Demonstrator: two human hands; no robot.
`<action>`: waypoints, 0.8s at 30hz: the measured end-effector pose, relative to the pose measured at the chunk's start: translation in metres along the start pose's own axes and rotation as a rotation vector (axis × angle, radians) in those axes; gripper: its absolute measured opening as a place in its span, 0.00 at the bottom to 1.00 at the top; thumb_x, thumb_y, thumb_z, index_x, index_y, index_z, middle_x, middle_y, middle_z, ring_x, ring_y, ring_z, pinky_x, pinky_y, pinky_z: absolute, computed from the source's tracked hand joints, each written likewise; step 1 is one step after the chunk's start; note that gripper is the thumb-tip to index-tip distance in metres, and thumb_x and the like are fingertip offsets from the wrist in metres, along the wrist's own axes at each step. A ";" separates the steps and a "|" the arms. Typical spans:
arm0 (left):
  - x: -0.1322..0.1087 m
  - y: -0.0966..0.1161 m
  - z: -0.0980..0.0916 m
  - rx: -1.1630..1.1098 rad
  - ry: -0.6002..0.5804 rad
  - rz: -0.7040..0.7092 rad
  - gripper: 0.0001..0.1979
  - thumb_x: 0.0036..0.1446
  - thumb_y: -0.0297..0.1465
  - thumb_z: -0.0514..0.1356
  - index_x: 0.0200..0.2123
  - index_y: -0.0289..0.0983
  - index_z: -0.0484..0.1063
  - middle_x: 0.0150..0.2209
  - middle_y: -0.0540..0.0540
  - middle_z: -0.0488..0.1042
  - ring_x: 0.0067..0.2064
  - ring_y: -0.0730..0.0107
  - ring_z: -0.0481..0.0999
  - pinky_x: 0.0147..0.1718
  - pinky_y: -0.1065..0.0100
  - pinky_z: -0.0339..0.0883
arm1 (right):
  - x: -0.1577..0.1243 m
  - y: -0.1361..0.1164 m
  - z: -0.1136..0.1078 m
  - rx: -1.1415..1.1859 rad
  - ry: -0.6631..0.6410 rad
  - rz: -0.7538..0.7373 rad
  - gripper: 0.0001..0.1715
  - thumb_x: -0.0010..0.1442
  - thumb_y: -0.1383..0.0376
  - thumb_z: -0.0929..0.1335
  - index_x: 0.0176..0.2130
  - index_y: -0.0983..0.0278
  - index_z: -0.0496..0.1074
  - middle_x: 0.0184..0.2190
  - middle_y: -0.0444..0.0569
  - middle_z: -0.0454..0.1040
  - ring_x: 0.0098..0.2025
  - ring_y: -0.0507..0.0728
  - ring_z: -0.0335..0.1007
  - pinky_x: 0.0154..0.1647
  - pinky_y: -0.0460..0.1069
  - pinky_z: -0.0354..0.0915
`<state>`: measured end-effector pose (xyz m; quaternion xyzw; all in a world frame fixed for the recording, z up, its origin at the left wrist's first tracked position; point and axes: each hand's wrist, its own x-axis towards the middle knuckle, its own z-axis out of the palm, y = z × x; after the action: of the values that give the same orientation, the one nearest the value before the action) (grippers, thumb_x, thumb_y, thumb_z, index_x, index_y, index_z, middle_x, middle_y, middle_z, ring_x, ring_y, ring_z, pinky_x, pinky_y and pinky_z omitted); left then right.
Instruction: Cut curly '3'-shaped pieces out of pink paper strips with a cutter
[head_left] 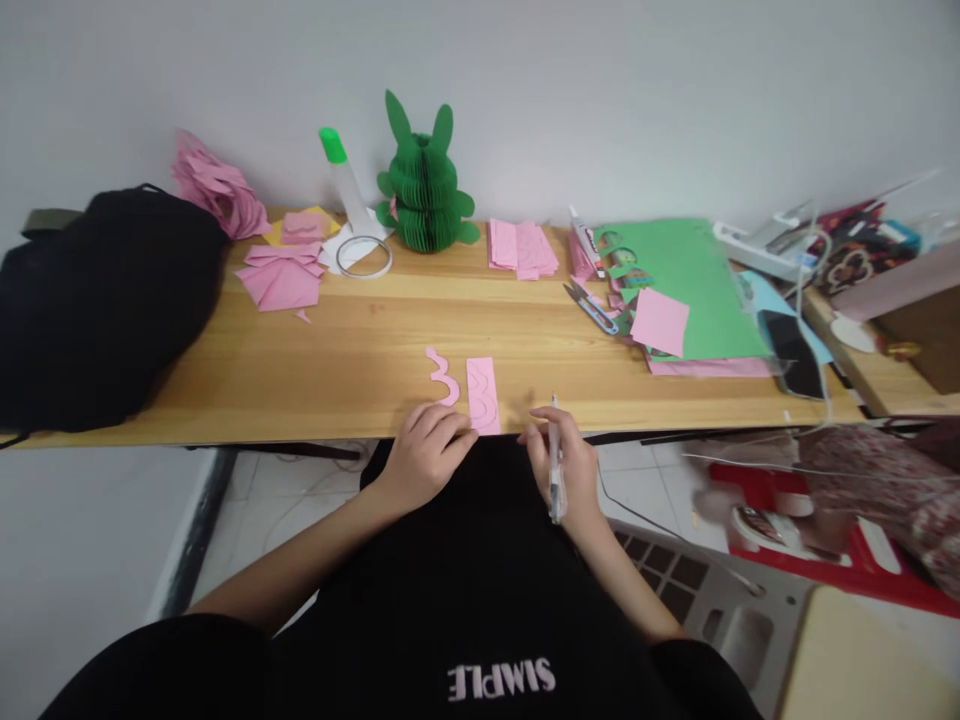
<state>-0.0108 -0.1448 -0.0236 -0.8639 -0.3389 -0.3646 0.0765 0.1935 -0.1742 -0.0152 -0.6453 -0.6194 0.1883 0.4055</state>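
My right hand [564,462] is closed around a white pen [555,455], which stands nearly upright above the table's front edge. My left hand [426,455] lies at the same edge with its fingers loosely bent. Its thumb reaches the lower left corner of a pink paper rectangle [481,393] that carries a drawn curved outline. Just beyond the left fingers is a pink wavy paper cut-out [442,376], shaped like a 3. Whether the left fingertips touch this cut-out cannot be made out.
A green paper honeycomb rabbit [425,190] stands by the wall, with a glue bottle [346,185] and tape ring [364,257] beside it. Pink papers [521,248], thread snips [591,306], green sheets [690,285] and a phone [791,352] lie rightward. A black bag [105,310] occupies the left end.
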 end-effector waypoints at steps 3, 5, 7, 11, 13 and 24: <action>-0.005 0.002 0.003 -0.022 0.029 -0.002 0.09 0.65 0.22 0.58 0.34 0.37 0.77 0.34 0.48 0.80 0.40 0.65 0.74 0.45 0.62 0.66 | -0.004 -0.003 0.005 0.035 -0.069 0.065 0.07 0.60 0.59 0.66 0.39 0.58 0.68 0.23 0.43 0.80 0.24 0.55 0.78 0.25 0.46 0.69; -0.008 0.005 0.006 -0.043 0.053 -0.008 0.08 0.65 0.23 0.59 0.35 0.37 0.77 0.34 0.48 0.80 0.39 0.65 0.74 0.44 0.62 0.66 | -0.006 -0.005 0.009 0.093 -0.094 0.083 0.09 0.59 0.58 0.67 0.40 0.58 0.68 0.25 0.44 0.81 0.26 0.56 0.79 0.26 0.47 0.70; -0.007 0.008 0.007 -0.061 0.076 -0.010 0.07 0.65 0.23 0.59 0.36 0.37 0.77 0.34 0.48 0.80 0.38 0.65 0.74 0.44 0.62 0.66 | -0.007 -0.006 0.012 0.165 -0.088 0.082 0.10 0.58 0.58 0.69 0.40 0.58 0.68 0.27 0.45 0.82 0.27 0.57 0.81 0.28 0.48 0.73; 0.001 0.011 0.002 -0.061 0.132 -0.014 0.06 0.64 0.23 0.60 0.36 0.36 0.76 0.32 0.48 0.78 0.37 0.65 0.74 0.42 0.63 0.66 | -0.005 -0.009 0.010 0.199 -0.005 -0.010 0.06 0.60 0.61 0.68 0.38 0.58 0.68 0.27 0.44 0.81 0.26 0.55 0.80 0.27 0.46 0.74; 0.007 0.007 -0.001 -0.108 0.105 -0.087 0.04 0.65 0.26 0.61 0.38 0.36 0.76 0.33 0.46 0.78 0.39 0.64 0.74 0.44 0.61 0.67 | 0.005 -0.006 0.006 0.130 0.058 -0.098 0.03 0.62 0.63 0.68 0.39 0.59 0.69 0.28 0.44 0.81 0.26 0.54 0.80 0.27 0.45 0.73; 0.023 -0.050 -0.018 -0.101 -0.179 -0.339 0.14 0.68 0.31 0.53 0.31 0.41 0.74 0.32 0.48 0.76 0.34 0.63 0.73 0.36 0.62 0.65 | 0.207 0.001 0.009 0.348 0.116 -0.050 0.24 0.50 0.46 0.72 0.35 0.60 0.64 0.18 0.39 0.70 0.19 0.54 0.69 0.22 0.48 0.66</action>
<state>-0.0417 -0.1010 -0.0008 -0.8261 -0.4664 -0.3105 -0.0599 0.2203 0.0252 0.0323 -0.5597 -0.5688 0.2451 0.5505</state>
